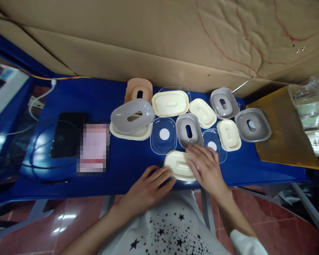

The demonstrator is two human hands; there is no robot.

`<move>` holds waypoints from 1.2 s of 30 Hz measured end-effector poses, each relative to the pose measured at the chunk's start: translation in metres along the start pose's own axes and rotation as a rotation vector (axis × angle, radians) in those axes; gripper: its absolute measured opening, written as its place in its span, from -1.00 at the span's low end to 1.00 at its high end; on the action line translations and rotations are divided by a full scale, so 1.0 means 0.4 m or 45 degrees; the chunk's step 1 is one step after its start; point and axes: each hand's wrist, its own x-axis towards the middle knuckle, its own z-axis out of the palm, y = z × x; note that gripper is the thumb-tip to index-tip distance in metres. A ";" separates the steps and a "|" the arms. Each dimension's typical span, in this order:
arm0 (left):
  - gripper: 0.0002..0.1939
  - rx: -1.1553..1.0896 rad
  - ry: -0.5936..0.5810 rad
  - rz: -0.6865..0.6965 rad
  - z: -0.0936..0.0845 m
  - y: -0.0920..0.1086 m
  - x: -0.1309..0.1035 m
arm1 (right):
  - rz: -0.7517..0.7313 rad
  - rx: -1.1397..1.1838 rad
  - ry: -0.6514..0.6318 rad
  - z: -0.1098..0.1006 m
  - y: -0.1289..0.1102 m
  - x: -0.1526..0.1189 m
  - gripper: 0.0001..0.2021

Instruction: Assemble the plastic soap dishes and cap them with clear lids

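Note:
A cream oval plastic tray point(181, 165) with a raised oblong middle lies at the table's near edge, between my hands. The fingers of my right hand point(206, 168) close over its right end and cover that part. At its left end, my left hand point(155, 186) has bent fingertips at the rim, with thumb and fingers apart. Just beyond the tray sit a grey plastic shell point(182, 131) with an oblong hole and a clear plastic lid point(163, 143) with a white round sticker. Another clear lid point(222, 150) is partly hidden behind my right hand.
More cream trays point(170, 102), grey shells point(220, 101) and an orange-brown shell point(142, 88) spread across the blue table point(127, 173). On the right, a cardboard box point(279, 131) holds plastic-wrapped pieces. A phone with a blurred screen point(94, 147), a black device point(66, 134) and cables lie left.

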 end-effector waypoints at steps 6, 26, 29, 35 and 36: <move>-0.71 -0.032 0.139 -0.094 -0.011 0.010 -0.007 | 0.131 0.040 0.124 -0.011 0.046 0.067 -0.82; -0.58 0.021 0.327 -0.125 -0.002 0.037 -0.008 | 0.774 0.969 0.480 -0.059 0.023 -0.078 -0.70; -0.37 -0.031 0.515 -0.146 -0.017 0.053 -0.005 | 0.900 1.207 0.380 -0.063 0.018 -0.101 -0.67; -0.41 -0.218 0.354 -0.133 -0.025 0.054 0.018 | 0.848 1.214 0.152 -0.014 -0.043 -0.123 -0.57; -0.44 -0.227 0.352 -0.143 -0.023 0.051 0.017 | 0.829 1.122 0.191 -0.009 -0.053 -0.126 -0.55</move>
